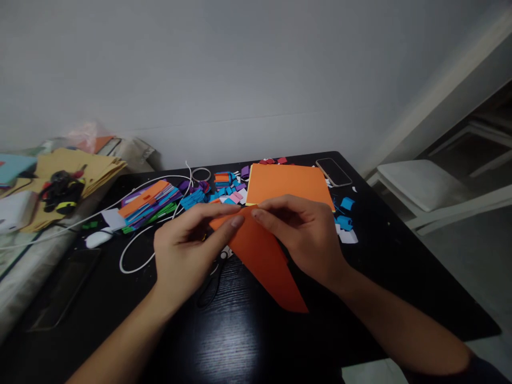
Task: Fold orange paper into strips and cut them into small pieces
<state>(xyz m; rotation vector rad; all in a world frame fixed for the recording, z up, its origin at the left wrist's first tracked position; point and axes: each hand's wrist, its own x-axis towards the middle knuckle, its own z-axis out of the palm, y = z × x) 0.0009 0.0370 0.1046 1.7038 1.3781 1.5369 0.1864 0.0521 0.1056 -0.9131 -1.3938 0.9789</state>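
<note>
A folded piece of orange paper (264,261) is held up over the black table (224,341), its lower end slanting down to the right. My left hand (188,240) pinches its top left corner between thumb and fingers. With thumb and forefinger my right hand (308,234) grips the top edge close beside the left thumb. Behind the hands lies a stack of orange paper sheets (288,184) with a yellow sheet showing at its edge. Under the held paper, a black looped cord (212,288) is partly covered.
Coloured paper strips (150,202) and small cut pieces (230,184) lie at the back left, crossed by a white cable (134,269). Phones rest at the back right (334,172) and left (66,288). Brown envelopes (80,165) fill the far left; a white chair (420,184) stands right.
</note>
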